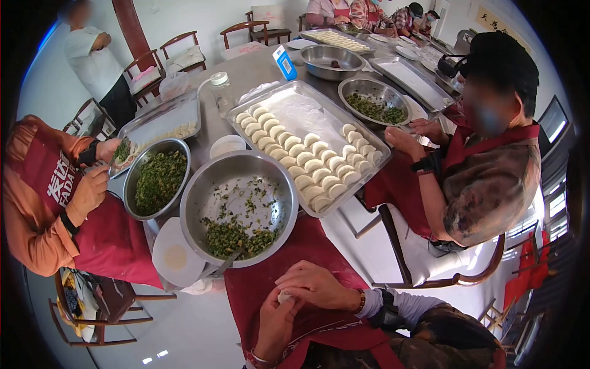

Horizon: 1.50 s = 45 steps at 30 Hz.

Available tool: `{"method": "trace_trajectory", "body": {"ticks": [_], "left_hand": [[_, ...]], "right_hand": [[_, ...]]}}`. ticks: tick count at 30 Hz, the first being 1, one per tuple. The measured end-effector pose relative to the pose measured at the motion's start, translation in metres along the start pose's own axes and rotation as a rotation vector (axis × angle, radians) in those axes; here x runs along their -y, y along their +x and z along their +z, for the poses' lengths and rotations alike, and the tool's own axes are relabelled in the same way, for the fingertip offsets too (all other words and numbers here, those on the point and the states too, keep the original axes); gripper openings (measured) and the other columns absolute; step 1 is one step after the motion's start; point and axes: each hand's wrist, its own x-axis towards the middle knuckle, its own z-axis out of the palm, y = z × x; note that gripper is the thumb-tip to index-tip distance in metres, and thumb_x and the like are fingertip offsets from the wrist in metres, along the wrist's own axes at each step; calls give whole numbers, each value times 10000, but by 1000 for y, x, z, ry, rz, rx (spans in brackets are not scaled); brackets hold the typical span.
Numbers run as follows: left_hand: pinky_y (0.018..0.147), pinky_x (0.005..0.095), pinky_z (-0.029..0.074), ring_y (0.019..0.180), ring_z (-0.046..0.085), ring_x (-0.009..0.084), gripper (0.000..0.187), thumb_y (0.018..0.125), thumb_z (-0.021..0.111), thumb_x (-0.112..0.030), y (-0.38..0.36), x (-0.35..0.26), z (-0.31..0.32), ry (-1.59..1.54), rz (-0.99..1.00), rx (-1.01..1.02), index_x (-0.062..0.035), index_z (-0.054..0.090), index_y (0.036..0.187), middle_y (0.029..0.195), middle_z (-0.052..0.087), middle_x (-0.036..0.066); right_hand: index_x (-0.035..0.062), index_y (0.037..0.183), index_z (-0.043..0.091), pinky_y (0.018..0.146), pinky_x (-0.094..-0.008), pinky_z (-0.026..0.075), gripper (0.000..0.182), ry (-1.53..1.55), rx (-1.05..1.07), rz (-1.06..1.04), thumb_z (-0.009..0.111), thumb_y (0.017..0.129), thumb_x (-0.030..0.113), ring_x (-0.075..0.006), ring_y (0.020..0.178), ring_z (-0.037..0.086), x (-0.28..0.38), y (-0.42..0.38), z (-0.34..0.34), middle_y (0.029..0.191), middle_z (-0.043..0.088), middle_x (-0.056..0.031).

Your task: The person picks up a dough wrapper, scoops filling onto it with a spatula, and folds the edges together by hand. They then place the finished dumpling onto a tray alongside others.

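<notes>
Over my red apron, my left hand (pixel 276 323) and my right hand (pixel 318 286) are closed together around a small dumpling (pixel 284 297). Only a bit of its white dough shows between the fingers. In front of them is a large steel bowl (pixel 192 184) with chopped green filling (pixel 236 238) at its near side and a spoon (pixel 228 261) leaning on the rim. Left of that bowl lies a white plate (pixel 165 249) with one round wrapper (pixel 175 257) on it. A metal tray (pixel 249 101) beyond the bowl carries rows of folded dumplings (pixel 289 144).
On the left a co-worker in a red apron handles filling beside a full bowl (pixel 161 183). To the right sits another co-worker near a filling bowl (pixel 376 101). A glass jar (pixel 222 95) and a blue code stand (pixel 284 63) stand behind the tray. More people sit farther back.
</notes>
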Motion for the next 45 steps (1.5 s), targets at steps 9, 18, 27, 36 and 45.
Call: {"method": "trace_trajectory", "body": {"ticks": [9,18,27,36,45], "left_hand": [[950,331,498,1061,573,185,298,938,464,4,-1,1,1,-5,-8,-14,33,451,1234,1166,538,106],[935,331,510,1041,578,169,328,933,496,3,-3,-1,4,-61,1,-4,43,434,1252,1143,544,101],[935,324,502,1052,581,182,281,937,496,-16,-1,2,5,154,-1,17,26,472,1215,1163,554,100],[940,316,499,1070,570,177,305,929,494,-8,-4,-4,8,-45,-1,-20,22,455,1230,1169,540,96],[950,328,499,1086,569,189,316,935,489,10,-2,-1,4,-20,9,29,23,438,1247,1191,538,102]], "right_hand": [[69,1069,679,895,-332,463,243,-23,26,-2,602,885,208,-233,1020,558,-3,-1,0,1070,667,-46],[84,1137,650,898,-330,466,275,-71,10,-32,579,902,209,-234,1037,547,-3,-4,-2,1115,649,-42],[78,991,687,903,-340,457,178,-144,-22,-149,596,866,167,-231,1019,581,-1,-1,1,1022,669,-34],[82,1059,677,901,-352,453,217,-64,-38,-16,618,862,151,-223,1037,576,6,1,0,1051,672,-40],[96,1062,677,910,-347,453,212,-21,-52,-48,611,875,169,-224,1043,572,7,-2,2,1069,668,-30]]}}
